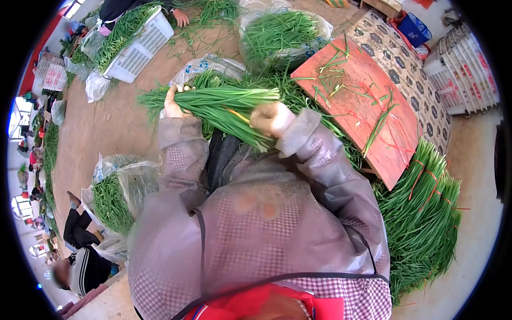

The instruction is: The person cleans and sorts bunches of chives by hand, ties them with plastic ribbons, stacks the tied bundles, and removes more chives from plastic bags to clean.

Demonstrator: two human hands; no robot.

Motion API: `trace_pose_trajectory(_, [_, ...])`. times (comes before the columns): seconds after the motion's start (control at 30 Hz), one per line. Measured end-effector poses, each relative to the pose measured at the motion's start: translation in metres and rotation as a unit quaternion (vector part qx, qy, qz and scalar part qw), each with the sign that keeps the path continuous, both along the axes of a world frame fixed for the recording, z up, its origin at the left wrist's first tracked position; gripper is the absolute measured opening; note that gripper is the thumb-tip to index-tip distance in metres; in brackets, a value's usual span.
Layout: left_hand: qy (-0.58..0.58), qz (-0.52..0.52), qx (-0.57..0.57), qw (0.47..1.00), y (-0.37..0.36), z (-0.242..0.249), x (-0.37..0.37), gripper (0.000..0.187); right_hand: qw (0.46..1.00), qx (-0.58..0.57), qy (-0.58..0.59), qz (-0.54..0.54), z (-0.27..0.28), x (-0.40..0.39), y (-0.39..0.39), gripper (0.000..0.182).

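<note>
A bunch of long green garlic chives [224, 101] lies across in front of my chest, its leaves pointing right. My left hand [173, 105] is closed round the bunch at its left part, with the thumb up. At the bunch's right side my right hand [272, 118] is closed, slightly blurred. Its fingertips pinch a yellow leaf [238, 115] that stands out from the green ones. Under the bunch, more loose chives [210, 80] lie in an open plastic bag [224, 65].
To the right stands a red board [357, 106] strewn with leaf scraps and red ties. Tied chive bundles [421, 229] are stacked beside it. Bagged chives [280, 32] lie ahead, another bag [112, 205] left. A co-worker's hand [181, 17] is near a white crate [141, 48].
</note>
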State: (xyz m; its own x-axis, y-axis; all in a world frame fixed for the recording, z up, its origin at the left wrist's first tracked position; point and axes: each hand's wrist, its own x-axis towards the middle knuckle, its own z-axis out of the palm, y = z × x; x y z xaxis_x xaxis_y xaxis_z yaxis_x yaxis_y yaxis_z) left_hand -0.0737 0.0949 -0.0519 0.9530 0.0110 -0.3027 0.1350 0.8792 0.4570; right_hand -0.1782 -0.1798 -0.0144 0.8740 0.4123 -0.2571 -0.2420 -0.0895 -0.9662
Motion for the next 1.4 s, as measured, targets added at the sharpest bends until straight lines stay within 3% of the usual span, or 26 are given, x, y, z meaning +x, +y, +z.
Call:
trace_pose_trajectory(0.03, [0.012,0.005,-0.002,1.000,-0.001,0.002,-0.001,0.026,0.994,0.088,0.064,0.022,0.014,-0.009,-0.008,0.010])
trace_pose_trajectory(0.1, [0.023,0.011,-0.005,1.000,0.002,-0.001,0.000,0.026,0.985,0.062,-0.006,0.160,0.035,-0.018,-0.032,0.013])
trace_pose_trajectory(0.13, [0.018,0.005,-0.023,1.000,0.007,-0.010,0.004,0.027,0.970,0.086,0.022,0.227,0.043,-0.027,-0.040,0.015])
trace_pose_trajectory(0.2, [0.014,-0.001,-0.040,0.999,0.010,-0.012,0.004,0.027,0.958,-0.009,0.053,0.283,0.048,-0.036,-0.052,0.017])
trace_pose_trajectory(0.3, [0.014,-0.018,-0.018,1.000,0.009,-0.014,0.002,0.028,0.997,-0.069,0.015,0.038,0.046,-0.028,-0.065,0.016])
trace_pose_trajectory(0.33, [0.018,-0.014,-0.014,1.000,0.009,-0.014,0.002,0.027,0.989,-0.110,-0.081,-0.060,0.034,-0.021,-0.064,0.016])
trace_pose_trajectory(0.4, [0.022,-0.012,-0.007,1.000,0.011,-0.016,0.003,0.027,0.942,-0.245,-0.197,-0.117,0.037,-0.009,-0.057,0.016])
trace_pose_trajectory(0.57, [0.040,0.014,-0.005,0.999,0.016,-0.021,0.005,0.025,0.983,-0.079,-0.074,-0.146,-0.004,0.006,-0.035,0.015])
trace_pose_trajectory(0.63, [0.042,0.010,-0.009,0.999,0.019,-0.021,0.003,0.024,0.983,0.017,0.006,-0.184,-0.001,0.004,-0.030,0.011])
trace_pose_trajectory(0.73, [0.049,0.005,-0.016,0.999,0.023,-0.024,0.003,0.023,0.978,0.088,0.022,-0.185,-0.006,0.004,-0.026,0.011])
trace_pose_trajectory(0.97, [0.062,0.030,-0.030,0.997,0.020,-0.023,0.002,0.026,0.975,0.045,-0.055,-0.213,0.000,-0.014,-0.049,0.009])
trace_pose_trajectory(1.0, [0.062,0.030,-0.032,0.997,0.021,-0.025,0.003,0.026,0.976,0.029,-0.009,-0.216,0.000,-0.019,-0.066,0.009])
trace_pose_trajectory(1.07, [0.047,0.036,-0.013,0.998,0.024,-0.031,0.002,0.027,0.970,0.000,-0.025,-0.244,-0.020,-0.031,-0.100,0.011])
trace_pose_trajectory(1.13, [0.062,0.043,-0.021,0.997,0.020,-0.023,-0.002,0.026,0.944,-0.138,-0.050,-0.295,-0.045,-0.050,-0.130,0.013])
trace_pose_trajectory(1.17, [0.076,0.049,-0.027,0.996,0.019,-0.020,-0.004,0.026,0.908,-0.290,-0.140,-0.268,-0.083,-0.057,-0.159,0.014])
trace_pose_trajectory(1.2, [0.076,0.049,-0.027,0.996,0.024,-0.027,0.000,0.026,0.823,-0.484,-0.170,-0.243,-0.090,-0.066,-0.174,0.018])
trace_pose_trajectory(1.27, [0.088,0.052,-0.048,0.994,0.031,-0.039,0.008,0.024,0.702,-0.678,-0.196,-0.099,-0.050,-0.093,-0.169,0.025])
trace_pose_trajectory(1.3, [0.088,0.049,-0.047,0.994,0.032,-0.040,0.008,0.024,0.701,-0.678,-0.195,-0.101,-0.059,-0.088,-0.169,0.025])
trace_pose_trajectory(1.37, [0.085,0.034,-0.057,0.994,0.031,-0.039,0.006,0.022,0.765,-0.545,-0.303,-0.162,-0.088,-0.070,-0.167,0.028])
trace_pose_trajectory(1.4, [0.086,0.032,-0.055,0.994,0.030,-0.040,0.005,0.022,0.828,-0.437,-0.294,-0.194,-0.040,-0.063,-0.131,0.026])
